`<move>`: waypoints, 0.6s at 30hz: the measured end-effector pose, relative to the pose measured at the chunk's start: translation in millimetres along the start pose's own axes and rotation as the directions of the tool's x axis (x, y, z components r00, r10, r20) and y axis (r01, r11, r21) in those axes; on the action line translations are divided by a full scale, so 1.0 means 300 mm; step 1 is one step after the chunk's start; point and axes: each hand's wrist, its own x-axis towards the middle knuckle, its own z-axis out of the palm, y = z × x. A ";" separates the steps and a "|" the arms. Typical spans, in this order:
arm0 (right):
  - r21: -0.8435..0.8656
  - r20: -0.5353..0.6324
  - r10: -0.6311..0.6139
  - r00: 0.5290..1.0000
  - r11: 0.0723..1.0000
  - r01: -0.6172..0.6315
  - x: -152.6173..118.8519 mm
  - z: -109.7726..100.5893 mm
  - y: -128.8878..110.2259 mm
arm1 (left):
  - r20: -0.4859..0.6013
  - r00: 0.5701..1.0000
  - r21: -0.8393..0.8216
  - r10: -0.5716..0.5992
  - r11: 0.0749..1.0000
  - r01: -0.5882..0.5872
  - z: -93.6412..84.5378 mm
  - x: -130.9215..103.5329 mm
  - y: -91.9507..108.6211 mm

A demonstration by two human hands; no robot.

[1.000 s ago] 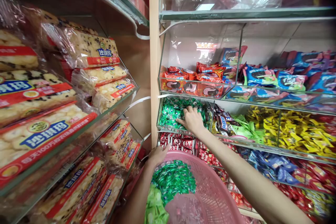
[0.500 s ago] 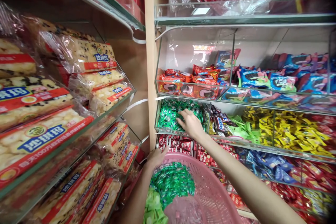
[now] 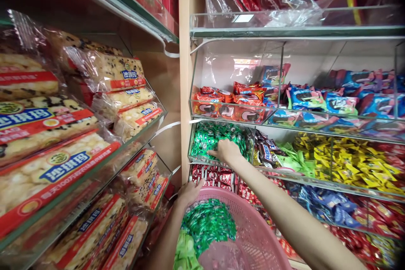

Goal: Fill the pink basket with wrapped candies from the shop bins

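Observation:
My right hand (image 3: 228, 152) is over the acrylic shelf bin of green-wrapped candies (image 3: 205, 137). Its fingers curl down toward the candies with the thumb pointing left; whatever lies under the palm is hidden. At the lower middle, my left hand (image 3: 189, 192) is closed on the upper left rim of a pink plastic basket (image 3: 262, 223). Inside the basket lie a heap of the same green candies (image 3: 211, 219) and a pile of light green packets (image 3: 185, 251), with bare pink bottom showing beside them.
Packaged puffed-rice bars (image 3: 66, 162) fill the shelves close on the left. A wooden post (image 3: 185, 93) divides the units. Right of the green bin are Snickers bars (image 3: 268, 149) and yellow-wrapped candies (image 3: 357, 160). Red packets (image 3: 218, 175) sit below, orange-red packs (image 3: 228, 101) above.
My right hand has shifted slightly down in the green candy bin, and its spread fingers have curled in. My left hand stays on the basket rim. The view has tilted up slightly.

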 end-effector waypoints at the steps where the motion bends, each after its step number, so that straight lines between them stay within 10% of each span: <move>1: 0.003 0.000 0.000 1.000 1.000 0.000 0.006 0.003 -0.006 | -0.002 1.000 0.000 0.002 1.000 -0.002 0.001 0.002 -0.001; 18: 0.229 -0.046 -0.237 0.970 0.943 0.242 0.064 0.034 0.086 | -0.020 1.000 -0.016 0.010 1.000 -0.010 -0.010 -0.016 0.004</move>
